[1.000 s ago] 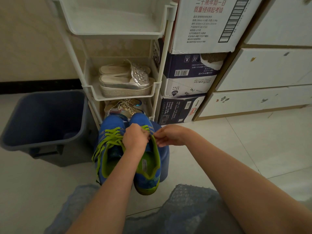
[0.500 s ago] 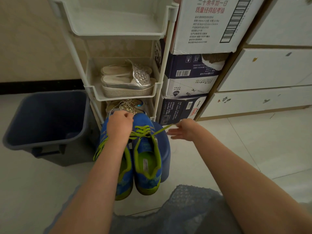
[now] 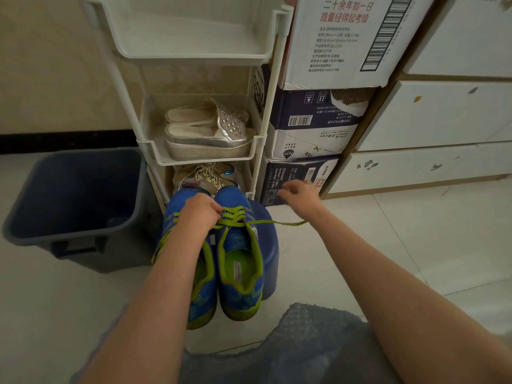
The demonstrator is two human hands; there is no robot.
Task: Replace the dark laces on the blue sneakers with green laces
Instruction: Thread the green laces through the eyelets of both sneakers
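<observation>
Green lace [image 3: 266,222] pinched by left hand [image 3: 198,214], near right hand [image 3: 300,194]

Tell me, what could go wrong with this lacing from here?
1. The blue sneakers overhang the blue stool; a hard tug could pull them off.
2. The green lace stretches far right toward the right hand while the left hand grips its crossings, so the ends may come out uneven.
3. The other sneaker's loose lace hangs over the side and might snag.
</observation>
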